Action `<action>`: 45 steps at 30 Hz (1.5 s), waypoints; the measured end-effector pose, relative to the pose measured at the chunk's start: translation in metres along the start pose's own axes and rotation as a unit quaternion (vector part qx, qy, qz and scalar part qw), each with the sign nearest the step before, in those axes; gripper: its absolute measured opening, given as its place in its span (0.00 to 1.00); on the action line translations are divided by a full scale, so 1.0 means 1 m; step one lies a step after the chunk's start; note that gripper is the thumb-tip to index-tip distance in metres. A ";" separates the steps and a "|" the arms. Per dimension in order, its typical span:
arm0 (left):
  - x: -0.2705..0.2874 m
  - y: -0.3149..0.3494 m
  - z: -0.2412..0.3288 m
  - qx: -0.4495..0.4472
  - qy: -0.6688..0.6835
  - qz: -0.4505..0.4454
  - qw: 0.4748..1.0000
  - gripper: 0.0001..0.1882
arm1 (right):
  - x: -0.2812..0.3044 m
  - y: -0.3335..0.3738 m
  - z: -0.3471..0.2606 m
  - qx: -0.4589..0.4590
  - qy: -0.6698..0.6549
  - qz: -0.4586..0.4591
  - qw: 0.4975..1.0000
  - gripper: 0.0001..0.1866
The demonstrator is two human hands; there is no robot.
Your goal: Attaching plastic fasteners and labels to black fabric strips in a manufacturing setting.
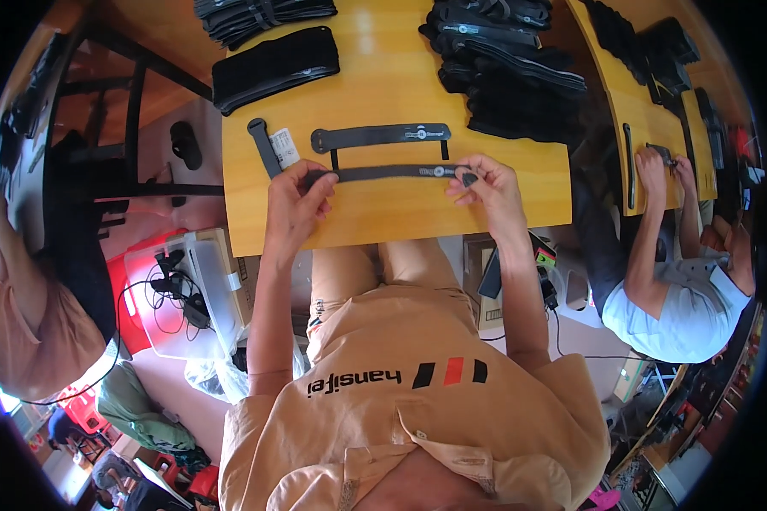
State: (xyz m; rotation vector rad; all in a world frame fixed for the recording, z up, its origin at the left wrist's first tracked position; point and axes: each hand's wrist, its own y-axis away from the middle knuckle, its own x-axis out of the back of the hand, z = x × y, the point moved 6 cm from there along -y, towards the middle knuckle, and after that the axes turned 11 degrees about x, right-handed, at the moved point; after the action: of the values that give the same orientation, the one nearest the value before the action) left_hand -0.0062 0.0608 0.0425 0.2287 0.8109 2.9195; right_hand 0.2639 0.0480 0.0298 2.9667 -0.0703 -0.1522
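A narrow dark grey strap [385, 173] with light printing stretches nearly straight between my two hands, just above the table. Its left end is pinched between thumb and fingers of my left hand [294, 200]. My right hand [494, 194] grips the other end, where a dark rounded tip shows by the thumb. Beyond it a wider grey strap [375, 137] lies flat, with a small hole at its left end. Two short black strips [444, 150] run down from that strap on the tabletop. Near my left hand rest a grey strap with a loop buckle [262, 143] and a white label [286, 146].
On the yellow table [383, 220], black straps are stacked at far left [277, 68] and far right [511, 77]. A co-worker [682, 294] handles straps at a table to the right; another person [43, 315] is at left. A clear bin [187, 294] with cables stands below.
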 end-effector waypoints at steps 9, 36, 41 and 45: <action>0.009 -0.042 -0.015 -0.036 -0.033 0.116 0.992 0.09 | 0.005 -0.038 0.023 0.063 0.043 0.072 0.994 0.05; 0.011 -0.049 -0.014 -0.044 -0.090 0.207 0.973 0.07 | 0.006 -0.045 0.033 0.097 0.101 0.140 0.980 0.09; 0.011 -0.048 -0.012 -0.055 -0.112 0.221 0.967 0.08 | 0.005 -0.045 0.033 0.098 0.100 0.152 0.978 0.08; 0.009 -0.046 -0.008 -0.048 -0.122 0.224 0.966 0.08 | 0.003 -0.045 0.030 0.095 0.088 0.158 0.979 0.08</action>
State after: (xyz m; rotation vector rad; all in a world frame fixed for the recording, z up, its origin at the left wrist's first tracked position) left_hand -0.0140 0.0975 0.0132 0.8449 0.6447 3.2297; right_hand 0.2657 0.0869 -0.0078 3.0893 -0.5577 0.1686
